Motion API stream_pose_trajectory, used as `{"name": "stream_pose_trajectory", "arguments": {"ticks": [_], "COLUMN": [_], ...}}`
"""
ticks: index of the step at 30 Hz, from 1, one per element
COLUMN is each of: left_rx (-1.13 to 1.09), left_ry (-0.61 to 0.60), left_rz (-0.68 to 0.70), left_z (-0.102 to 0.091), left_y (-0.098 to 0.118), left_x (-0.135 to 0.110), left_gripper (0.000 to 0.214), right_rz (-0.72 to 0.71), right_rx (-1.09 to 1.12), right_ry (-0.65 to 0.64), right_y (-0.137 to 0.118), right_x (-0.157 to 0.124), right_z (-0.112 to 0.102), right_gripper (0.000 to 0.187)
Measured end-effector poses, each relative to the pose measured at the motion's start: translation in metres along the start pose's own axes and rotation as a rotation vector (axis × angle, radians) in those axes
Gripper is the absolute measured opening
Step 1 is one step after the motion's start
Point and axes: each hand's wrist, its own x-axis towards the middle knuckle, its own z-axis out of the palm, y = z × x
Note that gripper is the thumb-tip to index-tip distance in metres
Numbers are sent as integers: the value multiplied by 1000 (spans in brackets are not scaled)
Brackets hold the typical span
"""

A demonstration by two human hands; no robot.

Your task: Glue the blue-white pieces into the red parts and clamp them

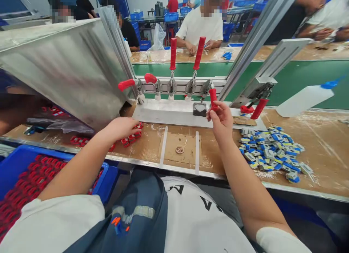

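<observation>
My right hand (pixel 222 120) is closed around the red handle (pixel 213 96) of the rightmost toggle clamp on the rail. Below that clamp, a dark block with a pale heart-shaped face (pixel 200 109) sits on the white base plate (pixel 169 113). My left hand (pixel 122 129) reaches over a small group of red plastic parts (pixel 131 138) at the left of the bench. Its fingers are stretched out, with the tips at the parts; no held part can be made out. Two clamp handles (pixel 173 53) stand upright; two others (pixel 127 85) point left.
Blue-white small parts (pixel 272 151) are heaped at right, near a white squeeze bottle (pixel 305 100). A blue crate (pixel 109 176) of red parts stands at lower left. A metal box (pixel 68 67) rises at left. A cardboard piece (pixel 180 162) lies taped in front. People work opposite.
</observation>
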Motion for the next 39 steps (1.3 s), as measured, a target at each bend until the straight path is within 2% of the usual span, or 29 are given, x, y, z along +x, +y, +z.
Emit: {"name": "stream_pose_trajectory", "arguments": {"ticks": [3,7,10,13,15,17,20,22,24,26,28,29,30,32,34,36,39], "left_rx": [86,138,125,-29,-238,-499,-889,-1075,-1190,-1248,-1245,-1228,-1205,-1171,-1173,-1198,-1201], "left_ry": [-21,93,130,207,275,305,230,173,176,233,289,306,318,337,352,358,360], "left_rz": [41,-41,-37,13,94,197,299,335,369,400,433,455,478,517,545,572,613], "left_z": [23,49,48,36,30,30,40,49,59,69,76,79,82,85,87,89,91], "left_y": [4,19,28,42,59,83,123,145,159,164,162,159,157,154,155,159,165], "left_x": [-14,-21,-28,-28,-17,6,52,78,94,99,99,98,97,98,100,102,104], "left_gripper": [31,34,33,33,36,41,48,50,49,45,43,44,45,47,47,45,47], "right_rz": [-88,-184,-254,-282,-253,-223,-215,-194,-167,-175,-209,-183,-133,34,190,264,258], "right_rx": [-46,-128,-222,-313,-369,-423,-503,-515,-460,-376,-334,-356,-406,-572,-685,-730,-733], "right_ry": [29,105,153,165,177,181,148,123,121,134,120,103,25,-290,-560,-705,-787], "right_y": [2,2,-1,-8,-14,-24,-42,-52,-58,-59,-57,-55,-53,-48,-45,-44,-45], "right_x": [16,51,79,106,124,146,184,206,212,189,136,102,65,-4,-55,-82,-88], "right_z": [2,6,7,7,7,6,5,6,7,11,17,19,20,20,19,21,29], "right_gripper": [40,51,51,55,58,63,68,57,42,43,46,39,35,44,50,47,41]}}
